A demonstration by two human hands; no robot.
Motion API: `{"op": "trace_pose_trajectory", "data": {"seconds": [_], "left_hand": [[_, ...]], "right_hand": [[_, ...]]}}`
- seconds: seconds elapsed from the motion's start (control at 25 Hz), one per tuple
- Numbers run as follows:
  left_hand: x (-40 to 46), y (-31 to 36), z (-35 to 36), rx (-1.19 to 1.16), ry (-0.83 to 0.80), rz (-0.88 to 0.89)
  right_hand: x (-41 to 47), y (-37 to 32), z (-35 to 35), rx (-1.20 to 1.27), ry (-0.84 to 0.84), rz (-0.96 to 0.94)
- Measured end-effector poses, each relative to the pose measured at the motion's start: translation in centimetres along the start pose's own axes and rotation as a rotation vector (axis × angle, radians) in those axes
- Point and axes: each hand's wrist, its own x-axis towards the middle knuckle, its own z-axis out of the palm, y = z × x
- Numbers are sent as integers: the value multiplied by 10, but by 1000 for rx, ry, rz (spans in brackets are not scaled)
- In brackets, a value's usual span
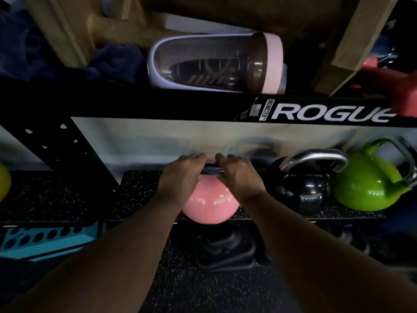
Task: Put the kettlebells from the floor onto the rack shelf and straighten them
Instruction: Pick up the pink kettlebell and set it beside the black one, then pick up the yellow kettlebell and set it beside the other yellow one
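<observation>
Both hands, left hand (pixel 180 171) and right hand (pixel 237 171), wrap the pink kettlebell (pixel 211 203) handle; she should slide it fully onto the rack shelf (pixel 140 193) beside the black kettlebell (pixel 302 190).

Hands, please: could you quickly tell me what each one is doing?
Left hand: closed on the pink kettlebell handle.
Right hand: closed on the same handle.

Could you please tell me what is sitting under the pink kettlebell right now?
The pink kettlebell, gripped by the left hand and right hand, overlaps the shelf edge. Lower down lies a black object. Whether it rests on the shelf is hidden.
</observation>
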Motion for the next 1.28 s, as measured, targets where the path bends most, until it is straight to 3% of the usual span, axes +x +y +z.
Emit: {"op": "trace_pose_trajectory", "data": {"seconds": [0.28,0.44,0.8,0.92,1.04,1.28], "left_hand": [[28,1,5,-56,6,-76],[55,6,5,-131,-56,-185],[53,-5,14,-328,-71,-158],[38,-12,9,-347,-25,-124],[3,-33,-1,-306,37,-223],[-134,-97,-42,-146,-36,-475]], "right_hand": [[27,11,-1,46,-53,77],[47,22,-7,91,-168,175],[47,22,-9,142,-240,190],[41,12,-15,-58,-153,23],[41,-19,-26,-104,-27,-157],[33,-117,-11,-126,-127,-452]]}}
